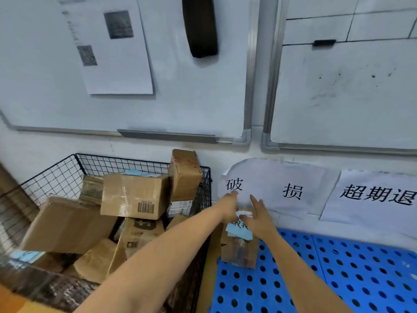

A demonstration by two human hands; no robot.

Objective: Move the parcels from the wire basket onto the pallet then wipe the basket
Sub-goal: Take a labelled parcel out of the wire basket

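A small brown cardboard parcel (239, 249), boxy and glossy with clear tape, stands upright at the left edge of the blue plastic pallet (338, 279), a hard slab pierced by rows of round holes. It is close to the wall and just beside the black wire-mesh basket (56, 177). A crumpled pale-blue label (240, 232) lies over its top. The right hand (259, 219) rests flat against the parcel's upper right side, fingers straight and spread, clasping nothing. The left hand (230, 206) reaches across the basket to the parcel's far upper left edge; it is blurred, and I cannot tell whether its fingers curl round the cardboard. In the basket, corrugated cardboard boxes (135, 195) lie heaped at angles, dented and taped. One tall box (185, 175) stands on end in the back right corner, poking above the rim. Low on the wall behind are white paper signs (270, 188) with black characters, and above them hang aluminium-framed whiteboards (191, 98).
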